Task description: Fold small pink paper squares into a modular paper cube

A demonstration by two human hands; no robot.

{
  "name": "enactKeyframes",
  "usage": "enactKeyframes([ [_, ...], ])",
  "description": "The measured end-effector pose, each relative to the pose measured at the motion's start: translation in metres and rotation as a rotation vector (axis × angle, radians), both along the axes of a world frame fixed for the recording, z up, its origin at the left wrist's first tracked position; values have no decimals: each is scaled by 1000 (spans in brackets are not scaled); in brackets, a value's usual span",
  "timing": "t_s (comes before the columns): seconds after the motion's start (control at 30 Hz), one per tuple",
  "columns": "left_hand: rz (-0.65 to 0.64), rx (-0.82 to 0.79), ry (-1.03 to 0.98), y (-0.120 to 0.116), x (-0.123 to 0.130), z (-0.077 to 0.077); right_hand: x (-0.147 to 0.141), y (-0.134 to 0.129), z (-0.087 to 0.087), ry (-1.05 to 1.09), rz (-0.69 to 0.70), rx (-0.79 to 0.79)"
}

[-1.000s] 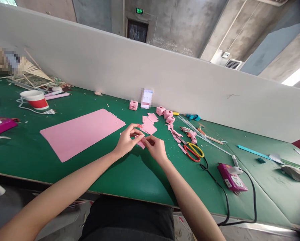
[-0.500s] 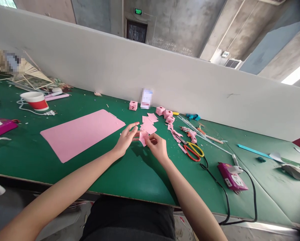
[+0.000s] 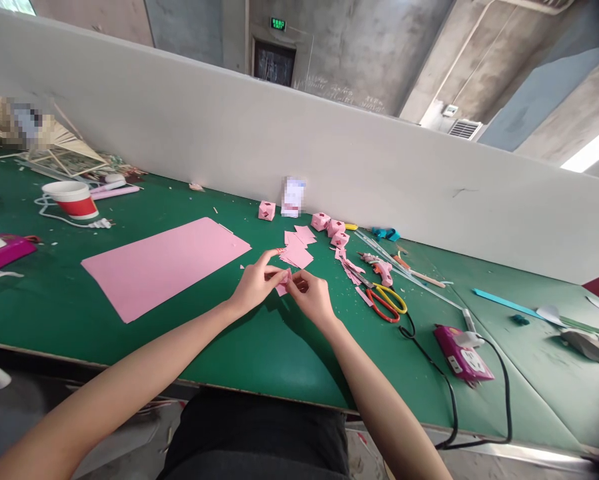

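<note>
A small folded piece of pink paper [image 3: 282,289] is pinched between the fingertips of both hands above the green table. My left hand [image 3: 256,285] grips its left and upper part, and my right hand [image 3: 309,293] grips the right side; much of the paper is hidden behind the fingers. Just beyond the hands lies a loose stack of pink paper squares [image 3: 297,251]. Farther back, several small pink paper cubes with diamond-shaped openings stand near the partition, one cube [image 3: 266,211] left of a pixelated card and another [image 3: 320,221] to its right.
A large pink sheet [image 3: 167,267] lies left of the hands. Scissors [image 3: 387,301], pink scraps [image 3: 352,270] and a pink glue gun [image 3: 382,269] lie to the right. A purple power strip [image 3: 463,352] with a black cord sits near the front right. A paper cup [image 3: 71,199] stands at left.
My left fingers have closed in on the pink paper, meeting the right fingertips. The paper has turned and is more covered by the fingers now.
</note>
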State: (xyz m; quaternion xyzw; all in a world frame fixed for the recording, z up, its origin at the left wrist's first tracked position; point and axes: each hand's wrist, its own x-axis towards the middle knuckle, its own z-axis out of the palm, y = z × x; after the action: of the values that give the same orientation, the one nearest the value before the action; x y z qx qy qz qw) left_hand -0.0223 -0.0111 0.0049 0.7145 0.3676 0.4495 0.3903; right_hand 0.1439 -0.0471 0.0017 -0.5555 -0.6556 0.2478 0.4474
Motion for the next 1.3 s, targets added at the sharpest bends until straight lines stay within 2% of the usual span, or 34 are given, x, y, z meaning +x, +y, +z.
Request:
enactKeyframes([
  [0.1,-22,73,62,-1,0,0,1,1,-2,-24,13,2],
  [0.27,-47,-1,12,2,2,-4,2,2,-3,-27,8,-8],
  [0.47,-18,-116,-111,7,1,-5,3,2,2,150,72,-87],
  [0.57,-18,-170,-162,8,0,-5,3,2,2,144,101,-85],
  [0.83,30,-182,-196,7,1,-3,0,3,-4,145,127,-87],
  [1.17,20,-254,-250,5,2,-2,1,10,-9,412,103,-191],
  [1.3,-86,-242,-249,2,4,-2,4,12,-8,518,75,-232],
])
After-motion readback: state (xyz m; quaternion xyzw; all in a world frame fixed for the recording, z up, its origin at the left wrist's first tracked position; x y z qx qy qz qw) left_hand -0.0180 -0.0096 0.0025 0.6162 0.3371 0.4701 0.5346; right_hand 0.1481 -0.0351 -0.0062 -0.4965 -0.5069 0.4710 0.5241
